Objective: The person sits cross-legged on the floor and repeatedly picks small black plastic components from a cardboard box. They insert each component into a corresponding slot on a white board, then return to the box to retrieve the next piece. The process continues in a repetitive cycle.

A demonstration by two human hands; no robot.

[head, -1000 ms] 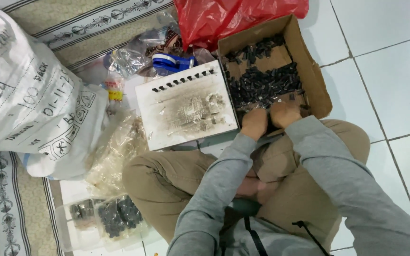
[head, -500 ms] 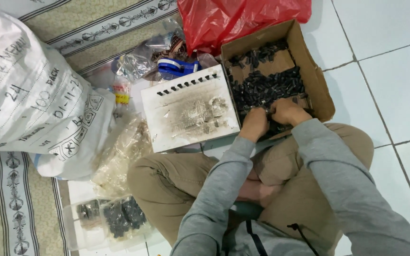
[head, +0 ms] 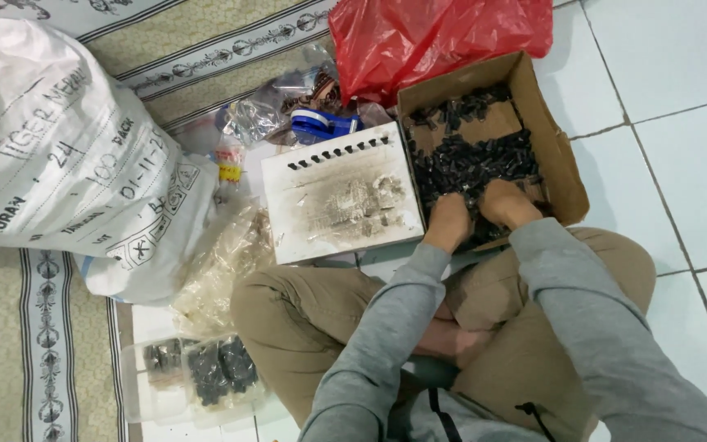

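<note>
In the head view we sit cross-legged on the white tiled floor (head: 681, 164), and both of our hands are sunk into the near end of one open cardboard box (head: 551, 139) that rests on the floor just past our knees. The box holds a heap of small black plastic parts (head: 472, 160), far too many to count. Our left hand (head: 449, 221) lies at the box's near left corner and our right hand (head: 507, 205) just beside it, the two almost touching. The fingers of both are buried among the parts, so we cannot tell whether either grip is spread, pressed together or pinching a piece.

Against the pictures from a second ago, little has changed: the hands sat at the same near edge of the box then, and only the camera has shifted slightly. We judge that the sorting or gathering in the box goes on without a piece yet lifted clear.

Counted about us: one white perforated board (head: 341, 205) touching the box's left wall, one red plastic bag (head: 435, 41) behind it, one blue tape dispenser (head: 321, 124), one large white sack (head: 67, 164) on the patterned mat (head: 10, 352), and one clear bag of dark packed parts (head: 198, 372) by our left knee.
</note>
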